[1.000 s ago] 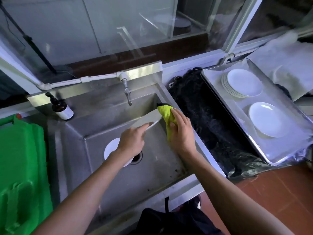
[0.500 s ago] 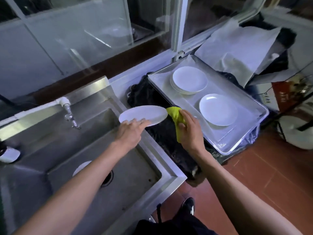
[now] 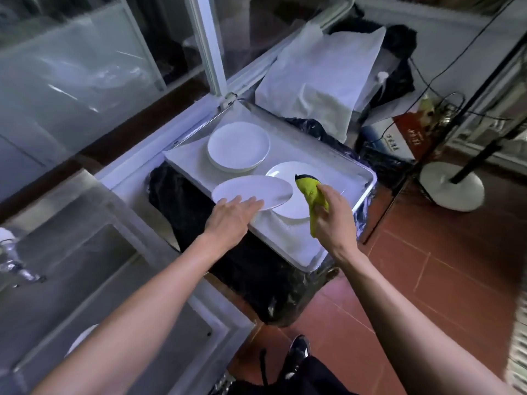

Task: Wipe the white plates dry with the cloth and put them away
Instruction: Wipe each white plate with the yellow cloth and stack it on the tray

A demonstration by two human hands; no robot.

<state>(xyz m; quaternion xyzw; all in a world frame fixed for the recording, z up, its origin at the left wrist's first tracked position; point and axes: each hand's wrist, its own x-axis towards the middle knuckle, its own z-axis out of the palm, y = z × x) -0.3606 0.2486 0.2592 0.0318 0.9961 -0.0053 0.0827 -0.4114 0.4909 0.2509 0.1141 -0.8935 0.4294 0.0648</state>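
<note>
Over the tray (image 3: pixel 360 178), the left hand (image 3: pixel 231 216) holds a white plate (image 3: pixel 252 191) by its near rim, fingers laid flat on top and the thumb hidden beneath, so the plate hangs nearly level above the single plate (image 3: pixel 291 195) lying in the tray. The right hand (image 3: pixel 332 212) is curled round the yellow cloth (image 3: pixel 310 195), which no longer touches the held plate and sits just beside its right edge. A second ago this plate was over the sink (image 3: pixel 85 280) with the cloth against it; half a second ago it was crossing the sink's edge. Now it has reached the tray, so wiping of this one looks finished and the putting-away is under way. A stack (image 3: pixel 239 146) of plates sits at the tray's far side; the held plate seems bound for the single plate below it, though that is a guess. Another plate (image 3: pixel 81 339) waits in the sink.
</note>
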